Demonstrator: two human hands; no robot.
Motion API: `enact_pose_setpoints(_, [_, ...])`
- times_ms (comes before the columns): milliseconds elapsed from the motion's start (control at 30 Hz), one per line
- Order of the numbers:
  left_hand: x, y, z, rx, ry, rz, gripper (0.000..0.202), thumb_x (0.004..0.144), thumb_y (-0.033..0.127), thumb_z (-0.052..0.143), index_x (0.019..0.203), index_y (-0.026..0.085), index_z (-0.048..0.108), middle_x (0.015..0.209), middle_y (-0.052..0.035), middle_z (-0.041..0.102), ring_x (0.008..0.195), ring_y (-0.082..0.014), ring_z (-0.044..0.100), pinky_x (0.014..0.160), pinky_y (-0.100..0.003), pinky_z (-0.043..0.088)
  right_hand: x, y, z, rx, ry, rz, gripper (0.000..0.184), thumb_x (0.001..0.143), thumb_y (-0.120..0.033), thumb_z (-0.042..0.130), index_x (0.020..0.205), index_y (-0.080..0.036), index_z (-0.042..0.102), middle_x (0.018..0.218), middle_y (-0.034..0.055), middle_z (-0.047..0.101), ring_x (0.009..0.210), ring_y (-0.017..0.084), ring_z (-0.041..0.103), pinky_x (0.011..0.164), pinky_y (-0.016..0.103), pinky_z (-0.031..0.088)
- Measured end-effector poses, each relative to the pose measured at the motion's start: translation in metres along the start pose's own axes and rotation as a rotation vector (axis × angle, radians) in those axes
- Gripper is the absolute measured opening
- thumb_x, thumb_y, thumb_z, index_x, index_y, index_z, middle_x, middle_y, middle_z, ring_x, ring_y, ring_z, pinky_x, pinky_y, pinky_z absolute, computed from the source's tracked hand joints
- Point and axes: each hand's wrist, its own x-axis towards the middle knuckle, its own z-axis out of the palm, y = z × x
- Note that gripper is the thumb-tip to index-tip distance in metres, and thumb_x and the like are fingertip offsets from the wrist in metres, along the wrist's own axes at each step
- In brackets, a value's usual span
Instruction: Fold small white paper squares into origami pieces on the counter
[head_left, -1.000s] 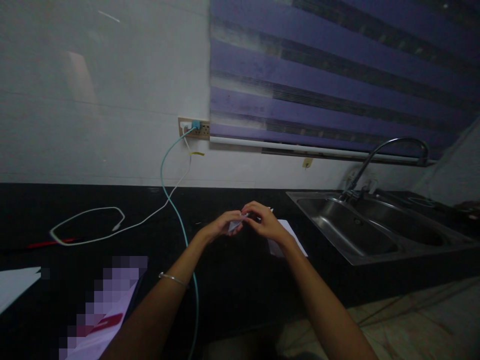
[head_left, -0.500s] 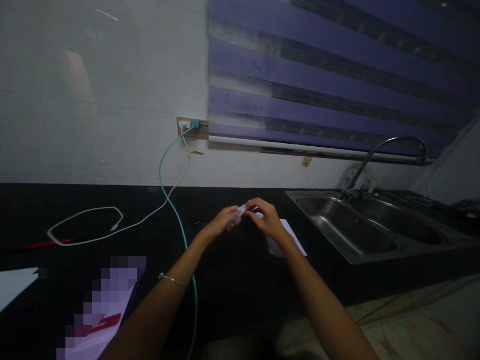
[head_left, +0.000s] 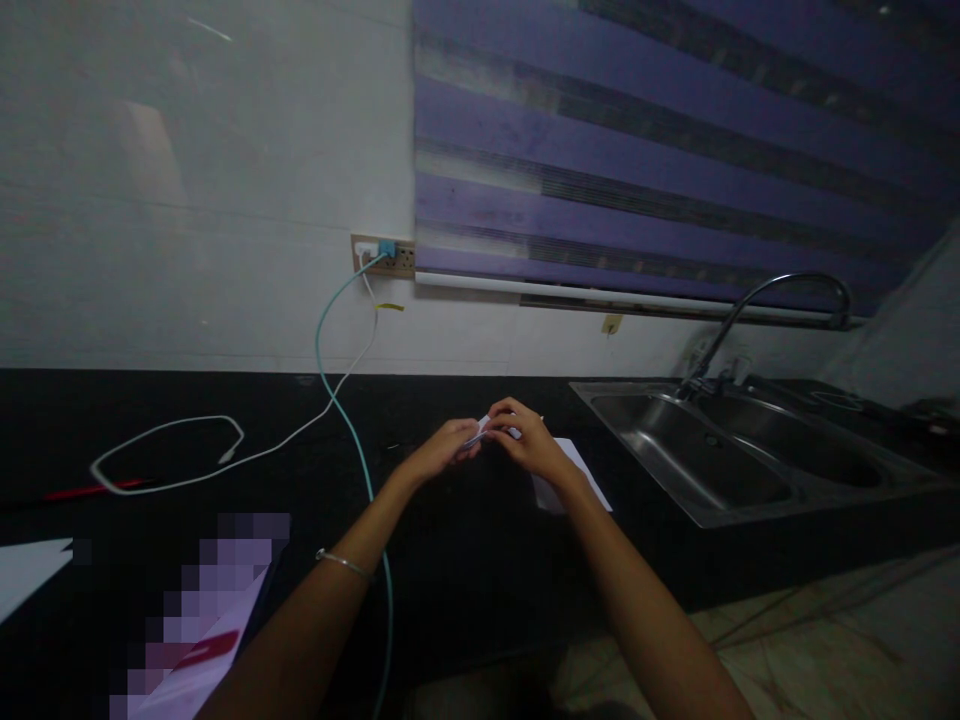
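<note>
My left hand [head_left: 448, 447] grips a small piece of white folded paper [head_left: 480, 430] above the dark counter. My right hand [head_left: 523, 437] meets it from the right, with thumb and forefinger closed on the paper's upper right end. Both hands partly hide the paper, so its full shape does not show. Behind and below my right wrist, a larger white sheet of paper [head_left: 583, 470] lies on the counter, partly covered by my forearm.
A steel double sink [head_left: 637, 440] with a curved tap [head_left: 739, 310] is on the right. A teal cable [head_left: 362, 450] and a white cable [head_left: 281, 443] run from the wall socket [head_left: 401, 258] across the black counter [head_left: 465, 570]. A purple-white packet [head_left: 217, 640], partly pixelated, and white paper [head_left: 30, 570] lie left.
My right hand has shifted slightly left and closer to my left hand, its fingers now further over the paper. The view has shifted very slightly.
</note>
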Motion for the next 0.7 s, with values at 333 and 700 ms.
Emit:
enact_pose_setpoints(333, [-0.013, 0.015, 0.000, 0.283, -0.022, 0.114, 0.034, 0.084, 0.048, 0.054, 0.082, 0.015, 0.060, 0.069, -0.0006, 0.056, 0.061, -0.0116, 0.047, 0.057, -0.023, 0.036, -0.001, 0.002, 0.001, 0.078, -0.011, 0.034, 0.015, 0.090, -0.015, 0.052, 0.092, -0.019, 0.066, 0.092, 0.0061, 0.064, 0.088, 0.017, 0.059, 0.081, 0.033, 0.047])
enact_pose_setpoints(700, [-0.013, 0.016, 0.004, 0.394, 0.074, 0.118, 0.039, 0.090, 0.048, 0.042, 0.076, 0.015, 0.056, 0.064, 0.0006, 0.055, 0.057, -0.0115, 0.047, 0.054, -0.022, 0.034, 0.001, 0.000, 0.000, 0.073, 0.046, 0.053, 0.013, 0.086, -0.014, 0.057, 0.085, -0.018, 0.069, 0.093, 0.0064, 0.061, 0.087, 0.017, 0.059, 0.077, 0.031, 0.048])
